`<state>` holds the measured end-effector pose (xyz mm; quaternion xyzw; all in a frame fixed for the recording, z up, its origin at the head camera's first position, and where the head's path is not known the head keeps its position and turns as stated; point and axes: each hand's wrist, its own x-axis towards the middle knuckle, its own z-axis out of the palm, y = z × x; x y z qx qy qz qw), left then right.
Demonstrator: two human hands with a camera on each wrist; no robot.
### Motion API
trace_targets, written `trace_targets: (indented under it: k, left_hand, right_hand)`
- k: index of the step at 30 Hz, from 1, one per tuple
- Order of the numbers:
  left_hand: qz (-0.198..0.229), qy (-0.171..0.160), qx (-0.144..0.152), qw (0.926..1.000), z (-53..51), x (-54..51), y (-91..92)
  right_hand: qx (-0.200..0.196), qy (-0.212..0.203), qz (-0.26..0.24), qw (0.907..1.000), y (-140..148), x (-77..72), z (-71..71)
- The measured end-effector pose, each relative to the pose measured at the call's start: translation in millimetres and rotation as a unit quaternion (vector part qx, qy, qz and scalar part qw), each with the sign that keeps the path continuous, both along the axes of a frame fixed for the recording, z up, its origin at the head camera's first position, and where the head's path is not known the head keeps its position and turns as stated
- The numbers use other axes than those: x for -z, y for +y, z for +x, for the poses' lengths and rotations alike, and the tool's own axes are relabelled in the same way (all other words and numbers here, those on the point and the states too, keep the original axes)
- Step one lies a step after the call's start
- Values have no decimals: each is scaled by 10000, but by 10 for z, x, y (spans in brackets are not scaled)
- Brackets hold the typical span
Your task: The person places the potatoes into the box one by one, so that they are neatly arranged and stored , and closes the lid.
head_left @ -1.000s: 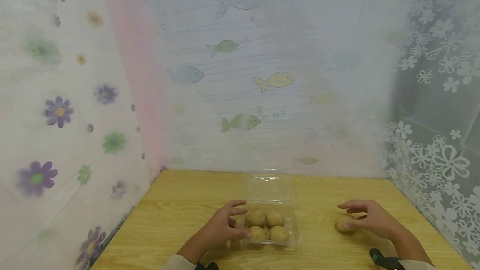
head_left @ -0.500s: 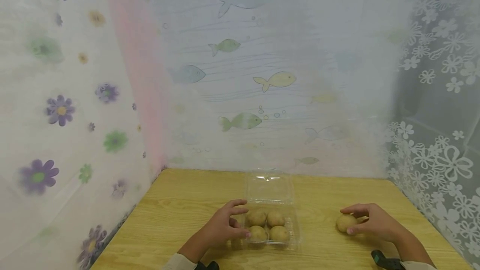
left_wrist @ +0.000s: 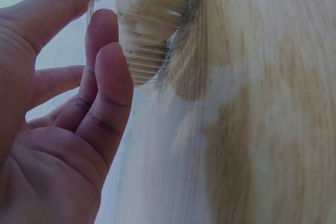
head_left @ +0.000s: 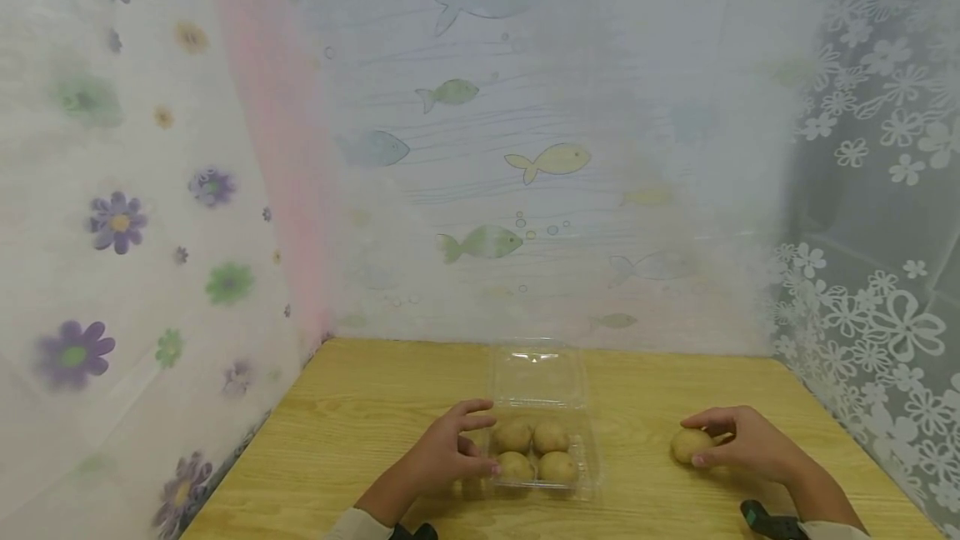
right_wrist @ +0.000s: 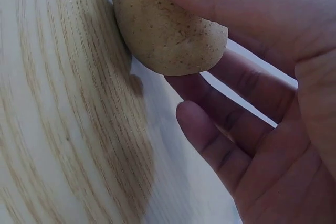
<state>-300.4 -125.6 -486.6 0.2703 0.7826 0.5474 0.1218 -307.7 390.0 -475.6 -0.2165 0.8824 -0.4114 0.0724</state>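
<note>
In the head view, several potatoes (head_left: pixel 557 467) sit in a clear plastic clamshell box (head_left: pixel 592 473), its lid (head_left: pixel 536 377) folded back toward the wall. My left hand (head_left: pixel 450 455) holds the box's left side, the thumb at the near corner and the fingertips farther back along the edge. The left wrist view has two curled fingers (left_wrist: pixel 113 85) against the ribbed plastic. To the right, my right hand (head_left: pixel 757 444) grips a single potato (head_left: pixel 690 446) between thumb and fingers. That potato (right_wrist: pixel 163 30) appears close to the tabletop in the right wrist view; whether it touches is unclear.
The wooden table (head_left: pixel 390 382) runs back to a curtain (head_left: pixel 480 190) printed with fish. Flowered sheets (head_left: pixel 120 223) enclose the left and right sides. A dark strap device (head_left: pixel 768 519) sits at the right wrist.
My right hand's fingers and thumb have closed around the lone potato, which has barely shifted. The left hand and the box have stayed where they were.
</note>
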Motion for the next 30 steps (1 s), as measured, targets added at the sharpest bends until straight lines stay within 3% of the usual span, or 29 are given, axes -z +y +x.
trace_targets:
  k: [22,30]
  left_hand:
    - [70,-84,-49,9999,26,-54,21]
    - [64,-48,-6,10000,32,-54,27]
  right_hand:
    - [466,653,437,9958,-159,-116,20]
    - [490,782,318,9952,-279,-212,62]
